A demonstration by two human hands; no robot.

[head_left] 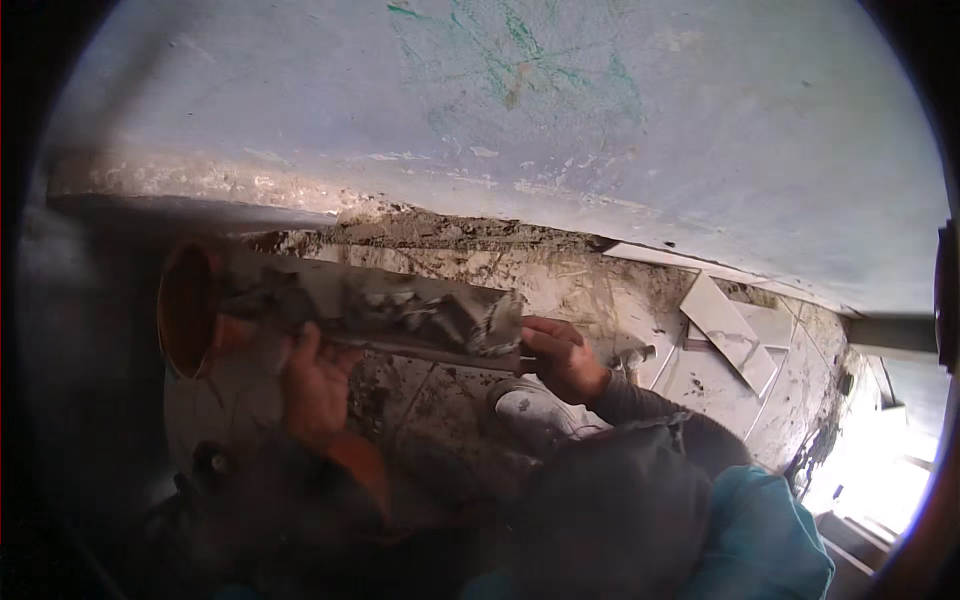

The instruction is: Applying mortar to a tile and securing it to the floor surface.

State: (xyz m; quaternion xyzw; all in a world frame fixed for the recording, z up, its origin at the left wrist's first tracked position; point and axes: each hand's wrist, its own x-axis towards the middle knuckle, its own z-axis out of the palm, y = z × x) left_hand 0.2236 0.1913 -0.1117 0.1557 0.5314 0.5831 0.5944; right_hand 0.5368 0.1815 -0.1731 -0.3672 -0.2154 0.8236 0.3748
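A long, narrow strip of tile (410, 352) is held up level in front of me, with lumpy grey mortar (440, 318) spread along its upper face. My right hand (565, 357) pinches its right end between thumb and fingers. Towards the left end, my left hand (318, 385) grips the near edge, slightly blurred. An orange bucket (190, 310) lies just beyond the strip's left end, its round mouth showing. The left part of the strip is dim and smeared, so its end cannot be made out.
A pale blue painted wall (700, 120) with green marks rises beyond a dirty, mortar-strewn floor (575, 275). Cut tiles (728, 330) lie overlapped at the right. A hammer-like tool (632, 358) rests near my right wrist. A light shoe (540, 408) shows below the strip.
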